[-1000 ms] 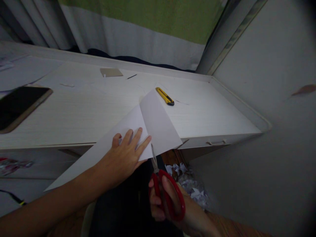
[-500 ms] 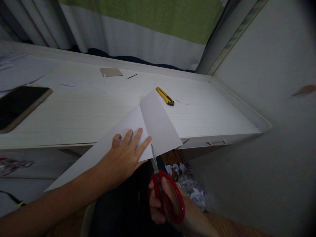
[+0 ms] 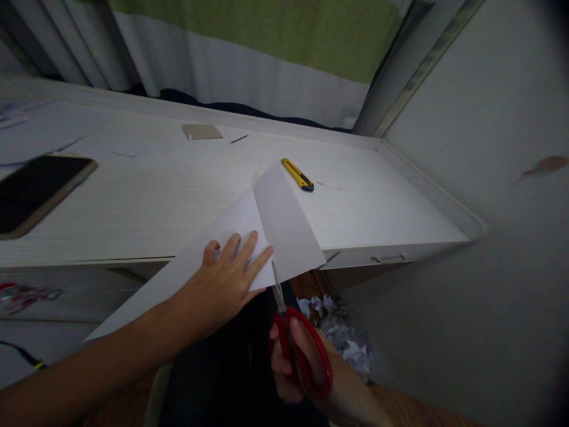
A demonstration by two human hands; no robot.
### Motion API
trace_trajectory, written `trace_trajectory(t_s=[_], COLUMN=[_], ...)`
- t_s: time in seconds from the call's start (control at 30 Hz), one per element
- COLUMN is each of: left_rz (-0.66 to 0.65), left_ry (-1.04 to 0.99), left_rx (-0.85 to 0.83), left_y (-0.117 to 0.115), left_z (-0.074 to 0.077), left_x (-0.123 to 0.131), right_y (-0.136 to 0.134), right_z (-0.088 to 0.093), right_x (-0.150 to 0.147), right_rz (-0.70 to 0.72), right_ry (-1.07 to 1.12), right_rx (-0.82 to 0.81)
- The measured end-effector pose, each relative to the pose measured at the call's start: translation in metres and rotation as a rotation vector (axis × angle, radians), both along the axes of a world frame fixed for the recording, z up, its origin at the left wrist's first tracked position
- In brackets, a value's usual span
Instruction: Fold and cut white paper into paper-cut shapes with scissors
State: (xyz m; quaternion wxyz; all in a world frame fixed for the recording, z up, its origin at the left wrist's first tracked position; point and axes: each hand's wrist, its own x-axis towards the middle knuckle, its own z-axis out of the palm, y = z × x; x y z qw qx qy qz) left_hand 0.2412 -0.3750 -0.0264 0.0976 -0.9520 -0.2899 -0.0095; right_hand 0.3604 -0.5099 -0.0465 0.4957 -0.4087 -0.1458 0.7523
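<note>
A large white sheet of paper [image 3: 288,219] lies over the desk's front edge, with a crease or cut line running down from its upper part. My left hand [image 3: 231,273] rests flat on the sheet, fingers spread, left of that line. In my right hand [image 3: 284,367] are scissors [image 3: 326,379] with red handles, my fingers and thumb through the loops. Their blades point away from me and meet the paper's near edge, close to my left fingertips. Just past the sheet's far corner lies a yellow utility knife [image 3: 297,174].
On the white desk [image 3: 377,201] are a phone [image 3: 40,190] at left, a small beige card [image 3: 202,131], a thin dark stick [image 3: 239,139] and papers [image 3: 48,127]. Below, paper scraps and a clear plastic bag [image 3: 347,338] sit on the floor. A wall [image 3: 502,284] stands at right.
Very little differs. The paper's right corner has dipped slightly down and left. Both hands and the scissors keep nearly the same position.
</note>
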Motion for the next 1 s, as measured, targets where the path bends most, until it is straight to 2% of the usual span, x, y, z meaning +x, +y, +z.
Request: trace_trajectory(t_s=[0.23,1.0], left_rz=[-0.005,-0.029], left_ry=[0.005,-0.021], left_rx=[-0.005,-0.015], left_y=[-0.0010,0.0023], left_z=[0.0050,0.0039], left_x=[-0.0008,-0.0016], right_y=[-0.0001,-0.0017], right_z=[-0.0027,-0.0046], right_x=[-0.0012,0.0017], right_rz=[-0.015,0.051], right_ry=[-0.032,-0.062], right_rx=[0.012,0.032])
